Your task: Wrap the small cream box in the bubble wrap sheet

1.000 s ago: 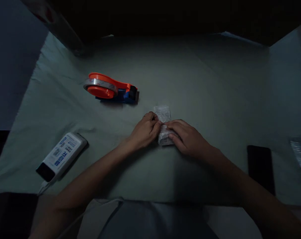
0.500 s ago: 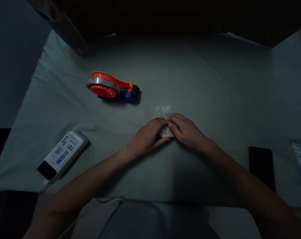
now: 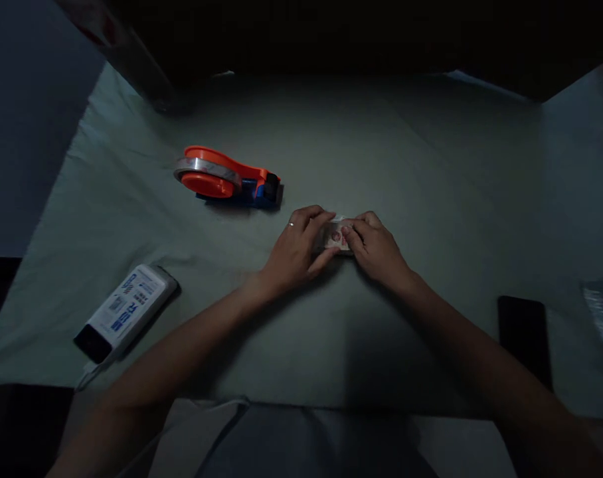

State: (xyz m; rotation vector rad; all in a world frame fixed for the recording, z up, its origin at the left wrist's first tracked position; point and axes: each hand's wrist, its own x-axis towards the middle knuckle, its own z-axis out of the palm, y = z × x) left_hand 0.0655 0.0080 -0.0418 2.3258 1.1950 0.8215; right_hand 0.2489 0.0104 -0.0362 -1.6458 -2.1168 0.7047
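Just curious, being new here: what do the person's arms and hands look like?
The left forearm and right forearm are bare, with no sleeve or watch in view. The left hand wears no glove, just a small, shiny ring on one finger; the right hand is ungloved too, with no ring visible.

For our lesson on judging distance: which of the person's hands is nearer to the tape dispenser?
Left. The left hand is just right of the tape dispenser and closer to the person; the right hand is farther right.
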